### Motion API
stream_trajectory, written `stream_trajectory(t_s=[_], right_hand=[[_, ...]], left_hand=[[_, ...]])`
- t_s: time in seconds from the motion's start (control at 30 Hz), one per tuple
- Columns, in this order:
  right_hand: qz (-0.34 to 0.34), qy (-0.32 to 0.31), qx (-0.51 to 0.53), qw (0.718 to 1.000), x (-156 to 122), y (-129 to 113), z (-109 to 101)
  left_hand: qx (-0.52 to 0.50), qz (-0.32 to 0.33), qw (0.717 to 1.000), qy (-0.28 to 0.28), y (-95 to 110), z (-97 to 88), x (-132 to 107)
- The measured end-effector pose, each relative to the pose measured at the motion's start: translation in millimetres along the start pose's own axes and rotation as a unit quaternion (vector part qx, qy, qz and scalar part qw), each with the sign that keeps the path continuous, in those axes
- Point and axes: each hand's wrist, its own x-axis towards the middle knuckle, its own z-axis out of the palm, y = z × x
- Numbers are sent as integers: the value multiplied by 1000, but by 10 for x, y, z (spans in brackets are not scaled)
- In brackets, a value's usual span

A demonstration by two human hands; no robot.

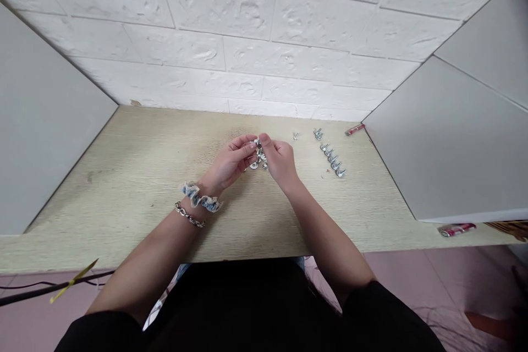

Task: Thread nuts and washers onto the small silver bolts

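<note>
White brick-look wall across the top of frame [264, 38], grey panels left [49, 121] and right [449, 137], light wood desk [124, 187], pinkish floor lower right [437, 280].

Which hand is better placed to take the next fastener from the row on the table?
Right, probably: the right hand is closer to the row of metal fasteners, while the left hand sits farther away.
</note>
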Motion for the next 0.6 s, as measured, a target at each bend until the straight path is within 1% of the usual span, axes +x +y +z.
stream_trajectory(t_s=[0.13,0.27,0.5,0.6], right_hand=[[17,5,-6,1000,18,24,7],[18,12,-21,1000,23,26,9],[-25,12,-62,998,19,1,28],[-59,23,-85,994,19,11,43]], left_hand=[[42,11,999,4,18,14,-5],[66,22,998,12,21,25,-4],[99,17,995,19,3,4,0],[92,12,996,16,-9,-4,1]])
